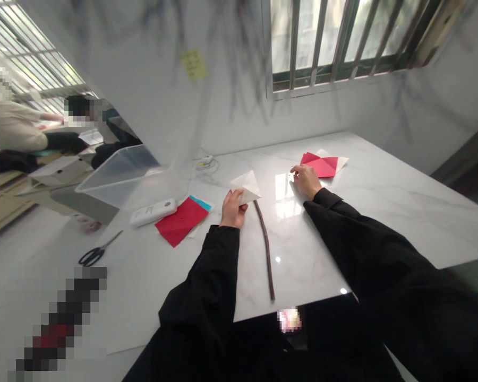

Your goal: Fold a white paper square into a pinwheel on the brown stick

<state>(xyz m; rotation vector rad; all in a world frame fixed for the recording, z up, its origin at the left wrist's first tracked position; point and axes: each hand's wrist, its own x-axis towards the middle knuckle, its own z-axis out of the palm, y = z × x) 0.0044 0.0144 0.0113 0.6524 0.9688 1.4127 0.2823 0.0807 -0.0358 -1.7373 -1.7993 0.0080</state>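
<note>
My left hand (pixel 233 208) is closed on a folded piece of cream paper (pixel 247 185) with a triangular outline, held above the table. Just below the paper's edge starts a thin brown stick (pixel 266 246), lying lengthwise toward the table's front edge. Farther right, my right hand (pixel 306 181) is low at the tabletop, its fingers curled together near a few tiny specks. Whatever its fingertips hold, if anything, is too small to make out. Beside that hand lie red paper pieces (pixel 322 165), partly over a cream sheet (pixel 342 163).
Left of my left hand are red paper (pixel 182 220) over blue paper (pixel 200 202), a white device (pixel 153 212) and black-handled scissors (pixel 99 250). A clear plastic bin (pixel 119 178) stands behind them. A cable (pixel 207 163) lies near the wall. Other people sit at far left.
</note>
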